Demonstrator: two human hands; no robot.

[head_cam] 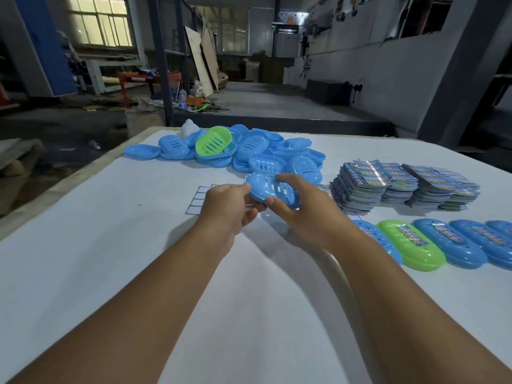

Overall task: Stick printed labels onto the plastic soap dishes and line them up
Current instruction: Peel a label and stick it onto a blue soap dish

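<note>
Both my hands hold one blue slotted soap dish [270, 189] above the white table [110, 245], just in front of the pile. My right hand [302, 209] grips it with fingers over the far rim and thumb on the near edge. My left hand [230, 206] pinches its left end. A heap of unlabelled blue dishes [257, 153], with a green dish [213, 140] on top, lies at the back. Stacks of printed labels [399, 187] sit to the right. A row of labelled dishes [448, 242], blue and one green, lines the right side.
A small white sticker sheet [198, 200] lies flat left of my left hand, partly hidden. The table's left edge [69, 178] drops off to a cluttered workshop floor. A white object [189, 127] sits behind the pile.
</note>
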